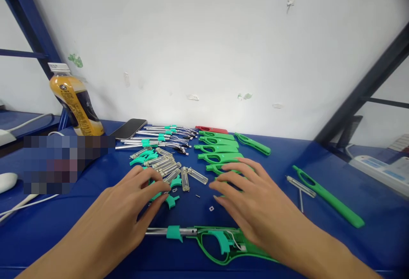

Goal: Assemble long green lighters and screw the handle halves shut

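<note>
My left hand (137, 198) hovers over teal trigger pieces (171, 201), its thumb and index finger pinched together. Whatever lies between those tips is too small to make out. My right hand (252, 202) has its fingers apart and holds nothing, just above a green lighter half-shell (220, 262) at the front. That shell carries a teal trigger (223, 241), a white wire and a metal rod (188, 231) with a teal collar (174, 233). Between my hands lie a small square piece (211, 208), a tiny pin (197, 196) and clear fuel tanks (185, 179).
Behind sit several rod assemblies (150, 143) with wires, green shells (217, 148) and a red shell (212, 129). At right lie a long green shell (335, 204), another clear tank (302, 186) and a power strip (380, 172). A phone (131, 128) and bottle (76, 104) stand back left.
</note>
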Available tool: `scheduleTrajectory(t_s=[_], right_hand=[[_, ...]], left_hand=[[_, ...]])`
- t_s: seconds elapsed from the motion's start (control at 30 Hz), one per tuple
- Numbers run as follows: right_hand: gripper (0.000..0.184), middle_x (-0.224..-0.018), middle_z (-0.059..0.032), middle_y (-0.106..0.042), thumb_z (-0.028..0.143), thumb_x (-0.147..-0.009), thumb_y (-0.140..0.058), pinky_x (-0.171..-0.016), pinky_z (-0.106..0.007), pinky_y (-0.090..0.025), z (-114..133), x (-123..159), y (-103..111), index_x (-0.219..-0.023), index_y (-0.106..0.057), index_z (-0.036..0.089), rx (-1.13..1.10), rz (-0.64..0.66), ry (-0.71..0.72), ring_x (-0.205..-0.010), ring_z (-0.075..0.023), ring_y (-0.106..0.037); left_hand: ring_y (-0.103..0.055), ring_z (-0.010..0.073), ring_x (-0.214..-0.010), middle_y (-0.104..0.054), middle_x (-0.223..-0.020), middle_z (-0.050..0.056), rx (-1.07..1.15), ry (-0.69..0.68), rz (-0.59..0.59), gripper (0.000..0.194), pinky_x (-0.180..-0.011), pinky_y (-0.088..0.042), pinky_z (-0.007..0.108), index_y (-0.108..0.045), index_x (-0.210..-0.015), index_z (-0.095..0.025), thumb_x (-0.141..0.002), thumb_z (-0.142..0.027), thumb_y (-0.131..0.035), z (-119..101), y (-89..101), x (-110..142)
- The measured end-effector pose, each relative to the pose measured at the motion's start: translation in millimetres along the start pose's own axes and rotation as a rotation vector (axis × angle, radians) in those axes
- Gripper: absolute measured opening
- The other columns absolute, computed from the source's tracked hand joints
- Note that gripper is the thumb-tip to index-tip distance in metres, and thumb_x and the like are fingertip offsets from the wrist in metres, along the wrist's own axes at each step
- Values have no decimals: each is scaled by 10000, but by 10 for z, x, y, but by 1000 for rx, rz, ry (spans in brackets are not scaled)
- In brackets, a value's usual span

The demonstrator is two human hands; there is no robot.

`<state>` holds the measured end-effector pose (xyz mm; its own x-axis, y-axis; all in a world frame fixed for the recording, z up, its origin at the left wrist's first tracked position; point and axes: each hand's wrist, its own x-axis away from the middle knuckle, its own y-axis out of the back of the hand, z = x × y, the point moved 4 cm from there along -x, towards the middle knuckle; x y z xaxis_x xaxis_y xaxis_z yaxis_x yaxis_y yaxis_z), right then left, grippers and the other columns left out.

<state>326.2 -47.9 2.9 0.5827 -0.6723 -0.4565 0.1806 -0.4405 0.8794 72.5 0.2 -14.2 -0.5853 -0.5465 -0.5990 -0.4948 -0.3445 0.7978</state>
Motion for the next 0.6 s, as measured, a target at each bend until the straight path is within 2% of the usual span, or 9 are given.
scheduleTrajectory(t_s=[0.1,0.27,0.37,0.47,0.6], right_hand=[[228,-1093,-84,-832,211,-1115,-635,-1179,-568,-485,-37,-296,-135,-1286,-779,164,80,144,28,-1218,-335,-718],[188,-911,-105,-819,291,-1107,-685,-1119,-499,-502,-38,-594,-344,-1141,-791,139,124,223,21,-1128,-329,-735],[156,-970,-119,-814,234,-1107,-636,-1077,-475,-502,-10,-668,-408,-1086,-770,156,129,246,15,-1124,-319,-723],[232,-1090,-147,-806,223,-1137,-540,-1045,-473,-507,13,-751,-405,-1096,-760,163,127,256,1,-1154,-319,-712],[239,-998,-149,-829,277,-1108,-601,-1007,-461,-536,62,-926,-408,-1035,-792,155,111,297,6,-1107,-323,-759]], left_hand=[[-737,241,-920,-765,-1053,43,-3,-21,35,308,-581,-532,271,-793,-1084,-289,-1141,-215,-500,-13,-24,-11],[-730,288,-1000,-760,-1087,70,-99,-92,143,323,-680,-598,321,-782,-1090,-268,-1053,-79,-522,-77,-160,-138],[-722,326,-1006,-754,-1062,96,-164,-79,180,293,-650,-596,344,-779,-1038,-235,-1019,-62,-543,-75,-244,-244],[-723,331,-981,-747,-1019,107,-200,-59,171,312,-610,-578,334,-770,-979,-218,-1007,-43,-514,-45,-239,-305],[-740,281,-946,-752,-982,80,-230,-78,176,341,-618,-587,282,-766,-963,-249,-1017,-47,-496,-32,-143,-283]])
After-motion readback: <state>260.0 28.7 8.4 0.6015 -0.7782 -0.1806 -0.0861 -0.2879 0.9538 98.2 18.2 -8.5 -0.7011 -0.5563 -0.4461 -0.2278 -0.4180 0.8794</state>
